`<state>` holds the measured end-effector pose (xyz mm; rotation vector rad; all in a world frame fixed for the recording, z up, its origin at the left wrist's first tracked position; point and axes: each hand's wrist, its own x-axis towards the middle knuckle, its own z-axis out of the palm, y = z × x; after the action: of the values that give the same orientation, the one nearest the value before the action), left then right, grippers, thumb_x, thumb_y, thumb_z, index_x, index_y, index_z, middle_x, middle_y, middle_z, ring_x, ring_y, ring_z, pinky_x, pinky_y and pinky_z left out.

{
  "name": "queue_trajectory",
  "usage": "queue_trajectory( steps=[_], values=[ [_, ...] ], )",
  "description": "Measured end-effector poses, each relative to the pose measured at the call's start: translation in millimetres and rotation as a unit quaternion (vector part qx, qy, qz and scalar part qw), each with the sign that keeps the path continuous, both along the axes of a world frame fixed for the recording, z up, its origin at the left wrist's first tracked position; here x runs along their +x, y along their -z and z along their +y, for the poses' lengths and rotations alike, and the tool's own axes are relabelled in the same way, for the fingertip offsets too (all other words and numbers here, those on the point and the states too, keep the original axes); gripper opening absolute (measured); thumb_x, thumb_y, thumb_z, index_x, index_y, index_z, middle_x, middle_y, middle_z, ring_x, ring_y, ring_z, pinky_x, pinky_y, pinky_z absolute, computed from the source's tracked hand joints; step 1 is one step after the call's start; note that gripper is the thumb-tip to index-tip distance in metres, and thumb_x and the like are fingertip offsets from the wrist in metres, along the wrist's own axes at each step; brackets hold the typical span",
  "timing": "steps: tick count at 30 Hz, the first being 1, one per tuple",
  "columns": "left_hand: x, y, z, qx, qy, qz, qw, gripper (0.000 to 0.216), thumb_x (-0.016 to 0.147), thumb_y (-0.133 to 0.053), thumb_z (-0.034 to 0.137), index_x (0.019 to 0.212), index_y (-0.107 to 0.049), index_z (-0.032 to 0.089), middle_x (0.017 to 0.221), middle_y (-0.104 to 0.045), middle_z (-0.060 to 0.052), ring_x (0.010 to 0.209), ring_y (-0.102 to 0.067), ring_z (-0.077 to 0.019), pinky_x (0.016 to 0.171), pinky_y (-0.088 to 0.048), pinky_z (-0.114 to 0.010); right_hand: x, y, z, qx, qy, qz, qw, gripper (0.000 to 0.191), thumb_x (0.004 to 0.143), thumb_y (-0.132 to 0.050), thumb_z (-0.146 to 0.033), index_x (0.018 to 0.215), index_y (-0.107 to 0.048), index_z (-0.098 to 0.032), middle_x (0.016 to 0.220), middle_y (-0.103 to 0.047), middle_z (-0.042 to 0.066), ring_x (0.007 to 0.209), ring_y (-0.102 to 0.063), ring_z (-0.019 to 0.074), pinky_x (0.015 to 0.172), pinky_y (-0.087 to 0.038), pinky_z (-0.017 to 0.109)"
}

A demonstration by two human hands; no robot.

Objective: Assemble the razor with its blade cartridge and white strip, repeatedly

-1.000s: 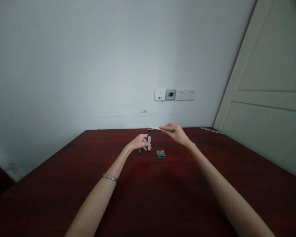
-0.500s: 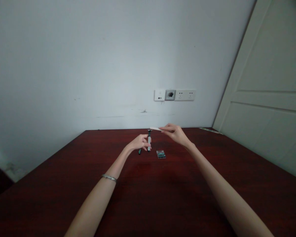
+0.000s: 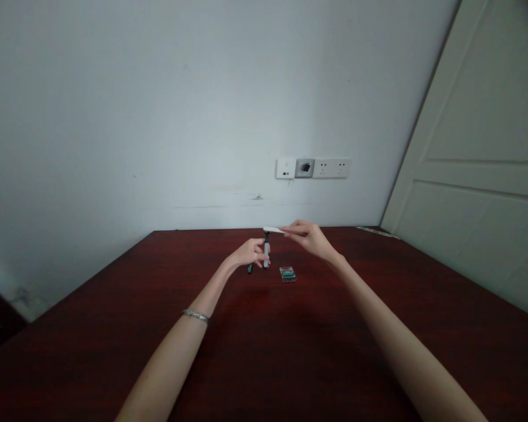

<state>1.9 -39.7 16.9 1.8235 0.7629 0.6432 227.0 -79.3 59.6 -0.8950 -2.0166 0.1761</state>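
Observation:
My left hand (image 3: 247, 253) is closed around the handle of a razor (image 3: 266, 251), held upright above a dark red table (image 3: 264, 346). My right hand (image 3: 307, 236) pinches a thin white strip (image 3: 273, 230) by one end. The strip's free end lies right over the razor's top. A small clear case with green parts (image 3: 287, 274) rests on the table just right of the razor. A bracelet sits on my left wrist.
A white wall rises behind the table, with a row of sockets (image 3: 313, 168). A pale door (image 3: 479, 170) stands at the right. A thin flat object (image 3: 375, 232) lies at the table's far right corner.
My right hand has shifted slightly left, bringing the white strip over the top of the razor. My left hand has stayed put.

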Motion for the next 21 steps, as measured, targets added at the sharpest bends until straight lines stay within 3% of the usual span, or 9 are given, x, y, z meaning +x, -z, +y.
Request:
queue_trajectory(
  steps=[8,21],
  values=[
    [-2,-8.0,-5,0.006,0.018,-0.005,1.000,0.027,0.069,-0.064,0.020,0.090,-0.049,0.012,0.070,-0.068,-0.009,0.061,-0.066,-0.0172,0.053,-0.051,-0.023,7,-1.3,1,-0.006,0.001,0.007,1.000,0.027,0.081,-0.057,-0.034,0.101,-0.069,-0.021,0.077,-0.060,0.004,0.067,-0.054,0.0141,0.065,-0.042,0.027],
    [2,-5.4,-5,0.008,0.012,-0.008,1.000,0.027,0.070,-0.063,0.019,0.091,-0.050,0.011,0.069,-0.067,-0.009,0.061,-0.066,-0.0166,0.053,-0.050,-0.022,-3,-5.1,-5,-0.017,-0.009,-0.013,1.000,0.028,0.081,-0.056,-0.034,0.104,-0.068,-0.022,0.079,-0.060,0.005,0.068,-0.055,0.0145,0.067,-0.042,0.027]
  ],
)
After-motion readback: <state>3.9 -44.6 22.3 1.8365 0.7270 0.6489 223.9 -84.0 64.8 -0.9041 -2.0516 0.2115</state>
